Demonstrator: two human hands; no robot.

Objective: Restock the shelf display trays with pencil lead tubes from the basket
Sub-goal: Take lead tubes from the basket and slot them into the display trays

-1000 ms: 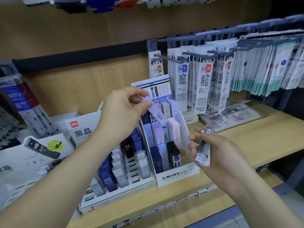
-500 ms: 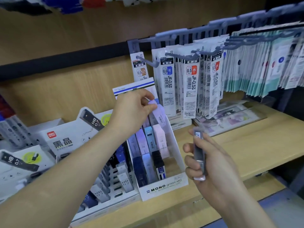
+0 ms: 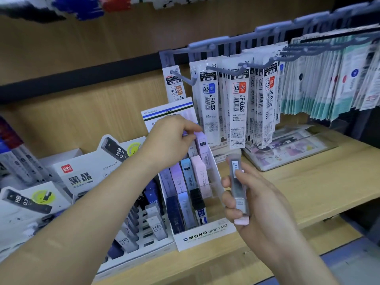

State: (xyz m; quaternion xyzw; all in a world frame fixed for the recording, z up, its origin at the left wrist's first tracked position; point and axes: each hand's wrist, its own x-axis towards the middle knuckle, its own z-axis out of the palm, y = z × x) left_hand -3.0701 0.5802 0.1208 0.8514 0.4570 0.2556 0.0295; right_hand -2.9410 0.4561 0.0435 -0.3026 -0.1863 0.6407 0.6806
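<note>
Tubes of pencil lead stood in three stepped rows inside the white MONO display tray [image 3: 205, 236], which sat on the wooden shelf [image 3: 308, 188] near its front edge. The left hand [image 3: 172, 138] reached over the tray to its far row, thumb and fingertips pinching the top of a lilac tube [image 3: 201, 141] that stood upright at the right end of that row. The right hand [image 3: 259, 206] hovered just right of the tray and nearer the camera, fingers curled round a small bundle of tubes [image 3: 238, 188] held upright. A translucent grey one faced the camera and a pink end showed below it, but how many the bundle held could not be told. Just left of the MONO tray a Deli tray [image 3: 86, 171] held grey and blue tubes marked HB 0.7. On the far side, packets of 0.5 gel refills [image 3: 239, 103] hung from grey hooks, and a clear flat tray [image 3: 287, 153] of packets lay on the shelf to the right.
</note>
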